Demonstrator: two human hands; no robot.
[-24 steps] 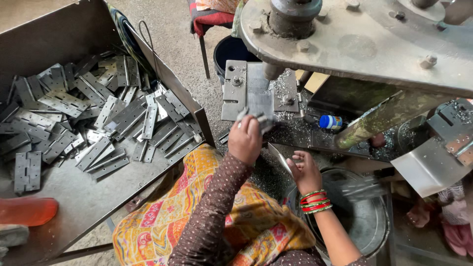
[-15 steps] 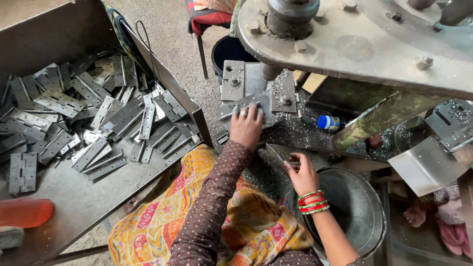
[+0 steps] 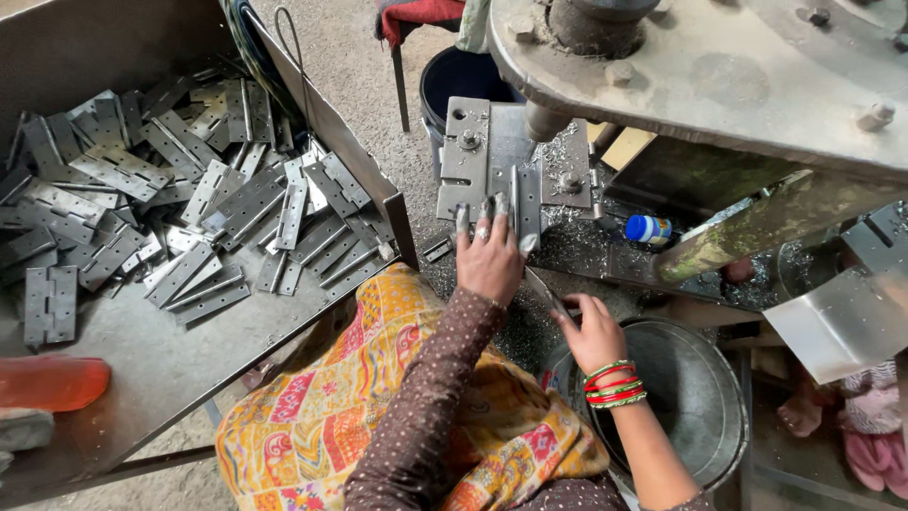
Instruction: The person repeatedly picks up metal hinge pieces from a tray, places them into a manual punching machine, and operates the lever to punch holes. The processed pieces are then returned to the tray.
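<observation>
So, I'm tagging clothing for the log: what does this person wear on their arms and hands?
The left arm has a long, dark brown sleeve with small pale dots, and the left hand wears a finger ring. The right arm is unsleeved, with red and green bangles at the wrist of the right hand.

hinges [image 3: 170,203]: bare grey sheet metal, dull sheen, in a matt, scuffed steel tray [image 3: 142,360]. fixture plate [image 3: 511,161]: grey metal, dusted with bright swarf. press body [image 3: 719,66]: rough cast metal, grimy, flaking paint. bucket [image 3: 700,397]: galvanised-looking metal, soft gloss inside. left hand [image 3: 490,260] rests on the plate, sleeve of dotted brown cloth; right hand [image 3: 591,331] wears glossy red and green bangles. lap cloth [image 3: 378,397]: matt printed cotton-like fabric
</observation>
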